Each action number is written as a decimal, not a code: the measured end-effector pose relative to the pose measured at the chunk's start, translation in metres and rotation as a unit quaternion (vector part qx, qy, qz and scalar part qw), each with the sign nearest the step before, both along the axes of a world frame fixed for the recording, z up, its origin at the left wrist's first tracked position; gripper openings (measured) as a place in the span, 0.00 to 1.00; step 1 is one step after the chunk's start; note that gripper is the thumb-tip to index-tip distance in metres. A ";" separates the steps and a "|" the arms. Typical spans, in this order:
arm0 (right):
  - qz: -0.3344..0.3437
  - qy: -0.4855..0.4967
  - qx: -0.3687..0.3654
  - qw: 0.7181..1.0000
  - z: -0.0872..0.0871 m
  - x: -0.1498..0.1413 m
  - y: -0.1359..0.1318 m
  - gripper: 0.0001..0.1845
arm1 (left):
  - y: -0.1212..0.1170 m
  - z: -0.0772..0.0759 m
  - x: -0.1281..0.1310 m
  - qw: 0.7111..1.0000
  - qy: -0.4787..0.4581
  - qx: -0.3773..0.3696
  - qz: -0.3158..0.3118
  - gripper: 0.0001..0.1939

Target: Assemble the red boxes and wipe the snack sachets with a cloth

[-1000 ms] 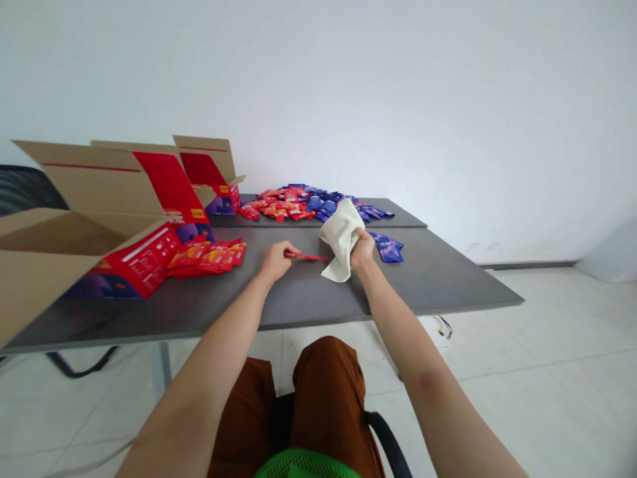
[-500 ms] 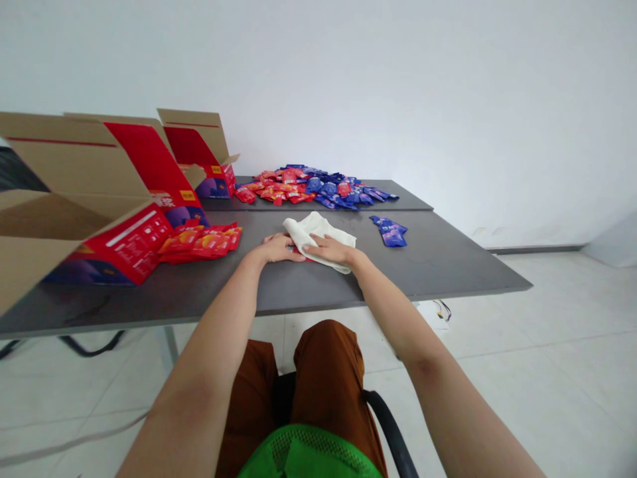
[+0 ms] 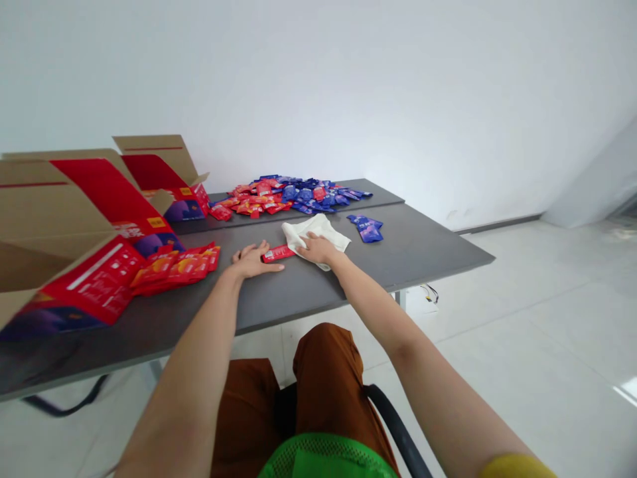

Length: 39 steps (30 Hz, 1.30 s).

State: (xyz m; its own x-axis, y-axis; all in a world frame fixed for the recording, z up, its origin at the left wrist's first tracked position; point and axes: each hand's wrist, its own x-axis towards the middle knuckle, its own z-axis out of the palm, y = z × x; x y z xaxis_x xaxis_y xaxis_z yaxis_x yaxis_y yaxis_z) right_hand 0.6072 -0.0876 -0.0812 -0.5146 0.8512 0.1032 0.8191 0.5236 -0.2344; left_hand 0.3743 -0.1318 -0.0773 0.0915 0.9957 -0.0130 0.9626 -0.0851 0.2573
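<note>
Head view shows the left hand (image 3: 251,261) splayed, gripping nothing, at 1 end of the red packet (image 3: 277,253) on the table (image 3: 293,289); best steady that end while the right hand (image 3: 318,249), grip unclear, presses the white cloth (image 3: 323,228) evenly over the other.

White cloth (image 3: 326,229) and red packet (image 3: 277,253) contrast with a grey desk (image 3: 413,245), blue-purple pouches (image 3: 369,232) and orange-patterned red sachets (image 3: 182,267).

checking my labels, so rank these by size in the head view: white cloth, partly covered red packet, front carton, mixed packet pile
1. Front carton
2. Mixed packet pile
3. White cloth
4. Red packet, visible part only
</note>
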 end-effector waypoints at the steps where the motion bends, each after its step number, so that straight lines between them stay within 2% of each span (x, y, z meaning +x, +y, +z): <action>1: 0.008 -0.004 -0.004 1.000 0.000 0.001 0.001 0.34 | 0.001 0.002 -0.007 0.999 0.002 -0.025 -0.033 0.51; 4: 0.036 -0.008 -0.015 0.999 -0.002 0.001 0.000 0.36 | 0.006 0.006 -0.027 0.991 -0.040 -0.087 -0.094 0.48; 7: 0.065 -0.015 0.000 0.998 -0.005 -0.006 -0.006 0.37 | 0.010 0.008 -0.037 0.983 -0.109 -0.099 -0.108 0.46; 10: 0.129 -0.021 0.035 0.991 -0.006 -0.023 -0.018 0.39 | 0.012 0.006 -0.033 0.980 -0.168 -0.070 -0.077 0.41; 12: 0.189 -0.023 0.038 0.981 -0.004 -0.037 -0.027 0.39 | 0.012 0.004 -0.028 0.981 -0.182 -0.057 -0.022 0.33; 15: 0.253 -0.034 0.001 0.967 0.003 -0.052 -0.034 0.35 | 0.011 0.004 -0.021 0.983 -0.172 -0.050 0.048 0.25; 17: 0.264 -0.032 -0.030 0.963 0.008 -0.055 -0.033 0.32 | 0.011 0.004 -0.019 0.983 -0.166 -0.049 0.052 0.26; 22: 0.227 0.045 -0.100 0.968 0.020 -0.040 -0.022 0.22 | 0.009 0.001 -0.013 0.990 -0.131 -0.032 0.038 0.26; 25: 0.179 0.081 -0.111 0.974 0.019 -0.028 -0.020 0.17 | 0.004 -0.002 -0.012 0.995 -0.096 -0.030 0.028 0.22; 27: 0.151 0.079 -0.101 0.980 0.015 -0.021 -0.019 0.17 | 0.003 -0.001 -0.013 0.996 -0.077 -0.042 0.017 0.24; 33: 0.089 0.039 -0.024 0.995 0.002 -0.006 -0.011 0.23 | 0.006 0.007 -0.021 0.992 -0.015 -0.107 -0.069 0.43; 36: 0.068 0.006 0.016 0.998 0.000 -0.003 -0.008 0.30 | 0.006 0.008 -0.022 0.992 0.009 -0.104 -0.075 0.45; 39: 0.084 -0.021 0.013 0.996 0.001 -0.009 -0.007 0.34 | 0.006 0.009 -0.022 0.991 0.018 -0.108 -0.082 0.46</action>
State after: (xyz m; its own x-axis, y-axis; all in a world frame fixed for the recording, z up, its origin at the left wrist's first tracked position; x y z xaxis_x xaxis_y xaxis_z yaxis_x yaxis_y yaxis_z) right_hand 0.5983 -0.0951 -0.0806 -0.6534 0.7504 0.0996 0.7285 0.6591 -0.1868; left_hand 0.3527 -0.1261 -0.0687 0.2480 0.9408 -0.2313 0.9493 -0.1883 0.2519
